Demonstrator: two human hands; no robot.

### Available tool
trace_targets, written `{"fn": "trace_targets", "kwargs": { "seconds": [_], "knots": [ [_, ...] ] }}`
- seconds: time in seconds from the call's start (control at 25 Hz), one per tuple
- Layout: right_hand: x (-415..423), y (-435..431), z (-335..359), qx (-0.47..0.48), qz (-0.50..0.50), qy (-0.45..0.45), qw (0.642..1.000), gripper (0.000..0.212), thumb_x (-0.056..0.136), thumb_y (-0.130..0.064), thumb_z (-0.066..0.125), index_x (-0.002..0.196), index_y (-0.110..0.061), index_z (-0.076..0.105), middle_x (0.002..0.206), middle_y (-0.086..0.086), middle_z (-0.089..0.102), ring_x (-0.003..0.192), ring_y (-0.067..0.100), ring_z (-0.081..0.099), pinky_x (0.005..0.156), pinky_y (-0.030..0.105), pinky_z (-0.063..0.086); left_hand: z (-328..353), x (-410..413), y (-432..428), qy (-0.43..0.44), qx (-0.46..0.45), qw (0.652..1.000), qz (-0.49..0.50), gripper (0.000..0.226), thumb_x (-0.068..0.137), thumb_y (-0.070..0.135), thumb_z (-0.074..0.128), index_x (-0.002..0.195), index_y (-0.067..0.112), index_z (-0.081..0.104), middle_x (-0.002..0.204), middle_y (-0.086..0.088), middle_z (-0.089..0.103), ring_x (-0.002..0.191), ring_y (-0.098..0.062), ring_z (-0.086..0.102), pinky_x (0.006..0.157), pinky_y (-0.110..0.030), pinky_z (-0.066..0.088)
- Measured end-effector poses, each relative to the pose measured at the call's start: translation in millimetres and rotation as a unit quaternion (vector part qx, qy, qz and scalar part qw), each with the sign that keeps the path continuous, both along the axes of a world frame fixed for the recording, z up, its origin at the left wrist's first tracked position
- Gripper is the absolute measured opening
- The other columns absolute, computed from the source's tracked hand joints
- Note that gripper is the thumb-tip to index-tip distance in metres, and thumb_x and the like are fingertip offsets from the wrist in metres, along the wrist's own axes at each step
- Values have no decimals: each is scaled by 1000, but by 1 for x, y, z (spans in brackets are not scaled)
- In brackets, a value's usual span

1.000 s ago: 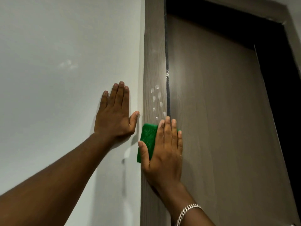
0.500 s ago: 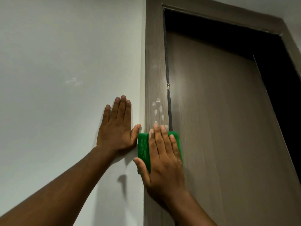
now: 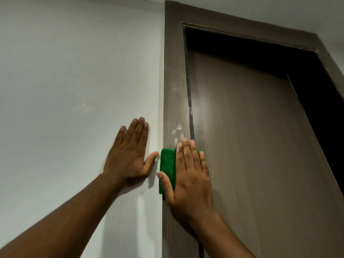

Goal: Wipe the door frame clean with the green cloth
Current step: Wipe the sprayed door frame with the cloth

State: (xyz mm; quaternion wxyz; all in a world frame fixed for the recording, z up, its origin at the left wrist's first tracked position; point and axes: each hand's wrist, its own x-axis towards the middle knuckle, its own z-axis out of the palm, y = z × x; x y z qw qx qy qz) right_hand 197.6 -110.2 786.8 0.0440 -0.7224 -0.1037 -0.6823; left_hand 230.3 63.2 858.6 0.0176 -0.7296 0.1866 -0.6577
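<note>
**Flat hand presses green cloth to the door frame**

The white wall fills the whole side from 7 to 11 o'clock, plain apart from a few faint pale smudges near the middle of its height. Next in size, the brown door takes up the 2 to 5 o'clock area, with a dark opening along its top and far edge. The wood-grain door frame runs upright through the centre, from 12 o'clock down to 6 o'clock, and its top piece slants off toward 2 o'clock. A thin dark strip separates the upright from the door.

The left arm comes in from 8 o'clock, and the left hand lies flat on the wall just beside the frame, fingers together and straight, thumb spread toward 3 o'clock; it holds nothing. The right arm comes in from 5 o'clock. The right hand is spread flat, palm down on the green cloth, pinning it against the frame rather than gripping it; the fingers point to 12 o'clock and the thumb lies across the lower part of the cloth.

The cloth sits just below centre, covering the width of the frame, its left edge wrapping the frame's wall-side corner, close to the left thumb tip.

Smallest of all, a cluster of whitish drops clings to the frame just above the right fingertips, at 12 o'clock from the cloth.
</note>
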Motion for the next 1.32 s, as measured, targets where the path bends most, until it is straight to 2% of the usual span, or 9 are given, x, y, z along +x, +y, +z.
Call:
{"fn": "trace_targets", "kwargs": {
  "seconds": [0.08,0.28,0.4,0.6,0.72,0.92,1.08,1.24,1.32],
  "knots": [
    [-4,11,28,48,22,-7,999,83,93,-65,16,155,-11,0,165,8,-2,151,20,-13,125,42,-2,2,1,-2,-4,-36,999,-8,83,84,63,4,147,12,-17,160,-8,-20,147,-20,-20,122,-44,-2],
    [-2,-1,8,-57,-15,3,998,78,96,-60,20,155,-13,3,165,6,4,152,18,-7,125,41,2,2,2,-3,-12,-92,995,-44,82,88,59,14,147,12,-18,160,-8,-20,147,-20,-20,122,-44,-2],
    [-1,7,39,44,13,-29,999,81,93,-60,25,155,-10,8,165,10,9,153,21,-3,125,42,2,1,5,-3,-16,-90,995,-42,81,88,59,14,147,12,-18,160,-8,-20,147,-20,-20,122,-44,-2],
    [5,7,20,-3,-11,-24,1000,81,94,-64,16,155,-10,7,165,9,9,153,21,-2,124,42,3,10,6,-2,-19,-81,996,-36,81,87,60,10,146,13,-20,160,-7,-22,146,-19,-21,122,-43,-3],
    [2,14,60,68,3,-44,997,84,93,-62,19,154,-6,11,164,14,13,152,25,3,124,42,2,19,8,-1,-28,-84,995,-34,81,87,60,9,147,12,-18,160,-7,-19,147,-19,-19,122,-43,-4],
    [4,-1,41,-48,-25,-35,998,80,94,-62,21,154,-10,9,164,10,10,153,22,1,124,41,3,25,9,-2,-26,-87,995,-34,81,87,61,8,147,12,-18,160,-7,-20,146,-19,-21,122,-43,-4],
    [0,14,90,64,0,-24,998,84,93,-64,22,154,-8,6,165,13,7,152,25,-1,124,43,1,29,10,-1,-30,-101,994,-31,81,86,61,6,147,12,-18,160,-7,-20,147,-19,-20,122,-44,-4],
    [3,8,66,-89,-44,-54,994,82,93,-65,17,153,-9,15,163,12,16,152,23,7,124,43,5,33,10,-1,-20,-96,995,-24,83,84,62,3,146,11,-20,159,-8,-23,146,-20,-22,122,-45,-4],
    [4,-7,64,-61,-52,-35,996,83,93,-65,17,154,-10,14,164,10,14,152,22,5,124,45,7,31,9,-2,-25,-101,994,-37,82,86,61,5,146,12,-20,159,-8,-22,146,-20,-22,122,-45,-3]
  ]
}}
